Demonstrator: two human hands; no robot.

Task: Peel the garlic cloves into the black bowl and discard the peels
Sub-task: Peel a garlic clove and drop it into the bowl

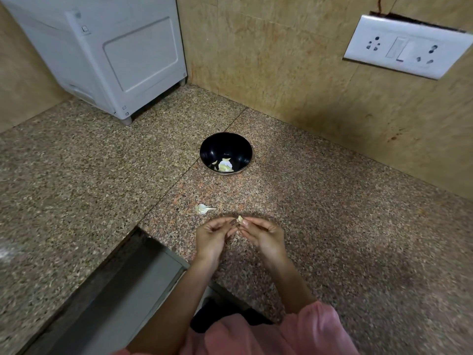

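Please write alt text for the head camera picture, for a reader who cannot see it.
The left hand and right hand pinch a garlic clove over a speckled counter. Beyond them a black bowl holds pale garlic pieces; another piece lies on the counter by the left hand.

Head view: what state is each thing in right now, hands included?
black bowl: upright on the counter, a few pale garlic pieces inside.
garlic clove: pinched between both hands.
left hand: pinches the clove.
right hand: pinches the clove.
garlic scrap: lying loose on the counter just beyond the left hand; peel or clove, cannot tell.
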